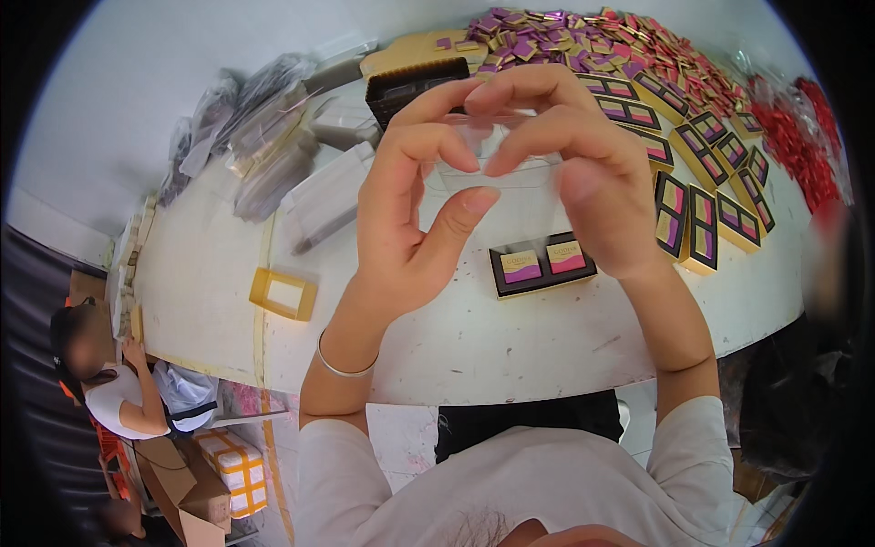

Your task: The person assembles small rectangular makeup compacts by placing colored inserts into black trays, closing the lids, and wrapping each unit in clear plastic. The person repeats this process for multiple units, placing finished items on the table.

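I am watching both hands raised above the white desk (510, 346). The left hand (410, 214) and right hand (574, 173) are pinching what seems to be a clear plastic cover (497, 159), fingertips closed on its edges. Below, a black tray (542, 264) is holding two pink-and-purple chocolates. I judge the cover is being readied; lowering it squarely calls for steady alignment.

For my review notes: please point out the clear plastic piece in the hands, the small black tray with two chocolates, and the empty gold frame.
Clear plastic piece (492, 150), head view, middle.
Black tray (543, 264), head view, centre divider.
Gold frame (262, 294), head view, left rim.
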A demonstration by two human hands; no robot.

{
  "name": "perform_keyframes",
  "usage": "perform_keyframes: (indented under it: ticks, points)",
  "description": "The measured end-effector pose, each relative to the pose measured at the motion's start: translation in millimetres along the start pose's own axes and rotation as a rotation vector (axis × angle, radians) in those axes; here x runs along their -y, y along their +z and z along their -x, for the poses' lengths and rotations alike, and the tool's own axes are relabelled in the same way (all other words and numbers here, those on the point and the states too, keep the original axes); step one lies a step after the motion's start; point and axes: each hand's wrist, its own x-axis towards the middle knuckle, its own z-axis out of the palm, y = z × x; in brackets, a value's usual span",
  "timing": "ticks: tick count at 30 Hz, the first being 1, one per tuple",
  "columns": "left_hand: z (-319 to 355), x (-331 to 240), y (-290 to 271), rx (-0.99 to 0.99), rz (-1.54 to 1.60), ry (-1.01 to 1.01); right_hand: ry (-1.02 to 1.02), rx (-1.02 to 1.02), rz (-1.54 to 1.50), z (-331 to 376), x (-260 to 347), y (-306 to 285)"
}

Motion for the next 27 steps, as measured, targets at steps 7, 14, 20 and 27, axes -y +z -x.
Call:
perform_keyframes:
  ticks: [7, 14, 20, 27]
  points:
    - [-1.5, -2.5, -8.3, -0.008, -0.155, 0.01, 0.283, 0.025, -0.08, -5.8, 12.2, -7.1]
    - [-5.0, -7.9, -11.5, 0.0, -0.178, 0.058, 0.169, 0.019, 0.037, -2.7, 0.8, -6.9]
    - [-5.2, -16.7, -19.2, 0.133, -0.319, 0.036, 0.212, -0.026, -0.011, -3.8, 4.9, -6.5]
    - [-3.6, -16.7, -18.7, 0.145, -0.36, 0.012, 0.275, -0.083, 0.128, -1.5, 12.4, -1.2]
